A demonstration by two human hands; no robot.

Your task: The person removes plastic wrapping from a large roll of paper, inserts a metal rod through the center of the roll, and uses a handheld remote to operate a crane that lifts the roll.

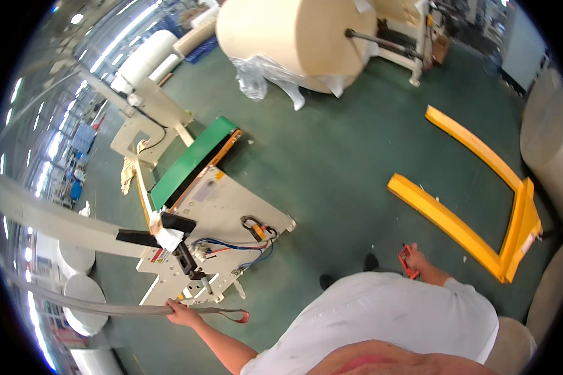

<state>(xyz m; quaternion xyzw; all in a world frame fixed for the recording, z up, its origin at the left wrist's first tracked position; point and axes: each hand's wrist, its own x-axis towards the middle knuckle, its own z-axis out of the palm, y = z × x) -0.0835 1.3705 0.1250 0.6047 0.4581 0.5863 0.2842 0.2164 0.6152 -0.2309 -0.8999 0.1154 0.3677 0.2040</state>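
Note:
My left hand (181,314) is closed round a long grey webbing sling (119,309). The sling runs up and away to the left, and its short end with a red-tipped loop (243,317) sticks out to the right of my fist. Down by my right side, my right hand (419,259) grips a small red handheld object (408,262) with a dark middle; its exact kind is too small to tell. Just beyond my left hand stands a cream machine frame (191,269) with blue air hoses (238,248) and a green-topped section (194,160).
A yellow U-shaped steel frame (447,219) lies on the green floor (331,169) to the right. A huge cream paper roll (294,37), with torn clear plastic film (251,78) at its base, is ahead. More rolls (547,119) stand along the right edge.

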